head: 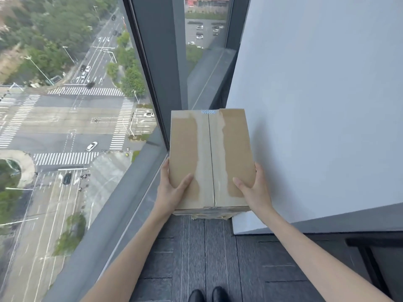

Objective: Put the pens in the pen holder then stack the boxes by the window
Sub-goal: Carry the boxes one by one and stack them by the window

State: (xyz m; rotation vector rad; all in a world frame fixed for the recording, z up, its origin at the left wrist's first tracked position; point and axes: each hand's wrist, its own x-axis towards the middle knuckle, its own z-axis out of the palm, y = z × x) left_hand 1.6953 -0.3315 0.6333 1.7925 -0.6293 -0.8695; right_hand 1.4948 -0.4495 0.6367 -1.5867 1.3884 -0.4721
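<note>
A cardboard box (210,159) is gripped at its near corners by the left hand (172,192) and right hand (254,191); its long axis points away, along the window (76,127); another box (209,213) lies beneath.

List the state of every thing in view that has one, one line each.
Top box: flaps shut, tape stripped, held at both sides, resting on another box.
Lower box: under the top one, only its near edge shows.
Left hand: gripping the top box, thumb on top.
Right hand: gripping the top box, thumb on top.
Window: shut.
</note>
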